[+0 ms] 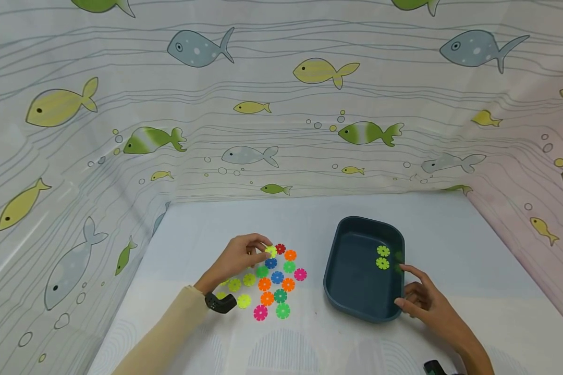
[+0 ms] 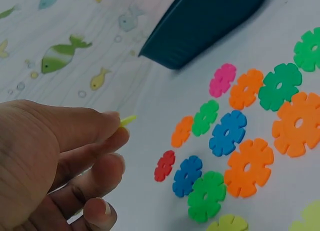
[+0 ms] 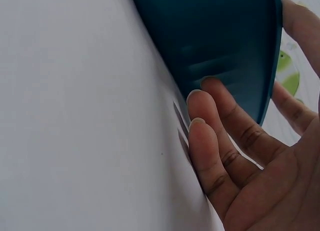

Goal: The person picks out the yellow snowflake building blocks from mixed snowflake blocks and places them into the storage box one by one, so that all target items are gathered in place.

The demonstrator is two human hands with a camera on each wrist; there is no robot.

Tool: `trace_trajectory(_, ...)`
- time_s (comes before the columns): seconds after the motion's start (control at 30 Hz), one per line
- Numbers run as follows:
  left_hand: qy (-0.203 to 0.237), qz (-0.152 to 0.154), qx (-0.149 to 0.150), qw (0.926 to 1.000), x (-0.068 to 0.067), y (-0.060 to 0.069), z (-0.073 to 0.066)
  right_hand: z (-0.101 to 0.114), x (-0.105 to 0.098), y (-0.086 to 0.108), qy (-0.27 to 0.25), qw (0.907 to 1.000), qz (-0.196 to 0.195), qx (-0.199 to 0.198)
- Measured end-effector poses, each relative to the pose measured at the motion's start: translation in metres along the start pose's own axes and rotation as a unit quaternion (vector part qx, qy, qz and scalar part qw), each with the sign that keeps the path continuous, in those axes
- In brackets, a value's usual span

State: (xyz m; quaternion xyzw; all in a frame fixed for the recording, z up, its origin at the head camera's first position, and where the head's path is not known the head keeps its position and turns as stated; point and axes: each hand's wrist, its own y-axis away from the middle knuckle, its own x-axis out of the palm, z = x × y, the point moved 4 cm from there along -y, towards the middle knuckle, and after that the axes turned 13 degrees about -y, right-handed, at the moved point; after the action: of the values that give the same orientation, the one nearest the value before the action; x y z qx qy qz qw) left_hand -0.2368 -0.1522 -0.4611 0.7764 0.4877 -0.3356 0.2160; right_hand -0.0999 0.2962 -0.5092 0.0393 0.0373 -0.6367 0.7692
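In the head view my left hand (image 1: pixel 241 258) pinches a yellow flower-shaped disc (image 1: pixel 271 251) between thumb and finger, at the top of a group of coloured discs. The left wrist view shows the same disc (image 2: pixel 128 121) edge-on at the fingertips of my left hand (image 2: pixel 65 156). A dark blue tray (image 1: pixel 361 307) stands to the right, with two yellow-green discs (image 1: pixel 382 251) inside near its right wall. My right hand (image 1: pixel 431 307) holds the tray's right side, thumb and index finger at the rim; up close, the right hand (image 3: pixel 265 161) has other fingers against the tray's outer wall (image 3: pixel 225 46).
Loose discs in orange, green, blue, pink, red and yellow lie on the white table (image 1: pixel 178 224) left of the tray, among them a pink disc (image 1: pixel 260 312) at the near side. A fish-patterned sheet (image 1: pixel 262 130) hangs behind and at both sides.
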Motion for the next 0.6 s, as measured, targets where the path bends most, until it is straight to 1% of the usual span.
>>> trace_trajectory(0.07,-0.004,0.004,-0.001,1.0,0.001,-0.001,-0.004,0.0,0.0,0.0,-0.001,1.0,-0.001,0.003)
trace_trajectory(0.3,-0.005,-0.003,0.025,0.9997,0.007,-0.006,-0.014,0.001,0.001,0.0,0.001,1.0,0.0,0.002)
trace_trajectory(0.47,-0.003,-0.001,0.032,0.9995,0.013,-0.01,-0.021,-0.001,0.001,0.0,-0.003,1.0,0.001,0.003)
trace_trajectory(0.6,-0.001,0.003,0.036,0.9993,0.017,-0.012,-0.029,-0.002,-0.001,0.0,-0.002,1.0,0.004,-0.002)
